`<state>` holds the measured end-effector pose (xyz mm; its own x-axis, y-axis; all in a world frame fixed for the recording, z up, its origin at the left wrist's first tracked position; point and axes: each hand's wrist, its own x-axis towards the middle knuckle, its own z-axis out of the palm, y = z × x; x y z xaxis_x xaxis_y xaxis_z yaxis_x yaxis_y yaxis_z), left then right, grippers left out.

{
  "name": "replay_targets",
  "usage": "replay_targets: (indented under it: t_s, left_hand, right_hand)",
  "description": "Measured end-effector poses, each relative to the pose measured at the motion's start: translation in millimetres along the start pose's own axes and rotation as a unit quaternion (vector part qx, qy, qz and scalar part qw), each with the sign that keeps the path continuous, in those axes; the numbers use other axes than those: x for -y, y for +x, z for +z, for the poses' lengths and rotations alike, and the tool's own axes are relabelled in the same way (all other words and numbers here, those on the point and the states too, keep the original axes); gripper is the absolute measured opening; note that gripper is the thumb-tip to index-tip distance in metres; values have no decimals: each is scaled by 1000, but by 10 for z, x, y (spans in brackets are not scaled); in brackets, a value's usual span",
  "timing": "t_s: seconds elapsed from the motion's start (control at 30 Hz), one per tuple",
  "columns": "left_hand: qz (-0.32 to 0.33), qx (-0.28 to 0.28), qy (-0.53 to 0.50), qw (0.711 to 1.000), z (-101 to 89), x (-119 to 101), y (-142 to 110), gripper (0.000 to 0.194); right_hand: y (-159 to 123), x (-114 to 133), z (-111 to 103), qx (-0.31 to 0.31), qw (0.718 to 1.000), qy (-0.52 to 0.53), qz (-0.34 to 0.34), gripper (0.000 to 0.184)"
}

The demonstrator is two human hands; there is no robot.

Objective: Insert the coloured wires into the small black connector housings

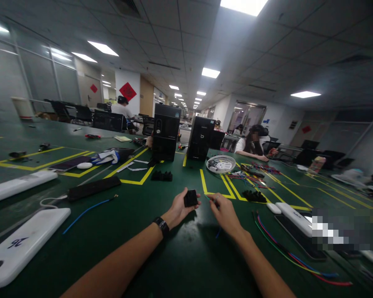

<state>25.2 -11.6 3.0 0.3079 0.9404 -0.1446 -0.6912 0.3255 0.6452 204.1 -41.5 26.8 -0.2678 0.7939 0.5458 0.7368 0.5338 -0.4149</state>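
Evidently, the black block [191, 199] sits in the upturned left hand [177, 210], thumb and fingertips clamped on its edges, likely so its face can be seen and held steady above the table [188, 269]. Just right of the block, the palm-down right hand [225, 212] pinches a thin wire [208, 198] between thumb and forefinger, perhaps for fine control. Both forearms slant inward toward the block; loose wires [288, 250] lie well to its right.
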Motion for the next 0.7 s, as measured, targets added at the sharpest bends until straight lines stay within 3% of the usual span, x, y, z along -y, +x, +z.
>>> replay_targets:
  t_s: [0.17, 0.47, 0.7]
  left_hand:
    - [-2, -17, -14, 1000, 68, 86, -10, 31]
    - [16, -45, -21, 999, 80, 128, 5, 24]
    - [11, -12, -19, 1000, 129, 185, -12, 23]
  right_hand:
    - [-32, 86, 102, -16, 1000, 22, 6, 26]
    - [0, 20, 31, -94, 984, 85, 123, 23]
    - [-24, 47, 78, -107, 986, 61, 109, 19]
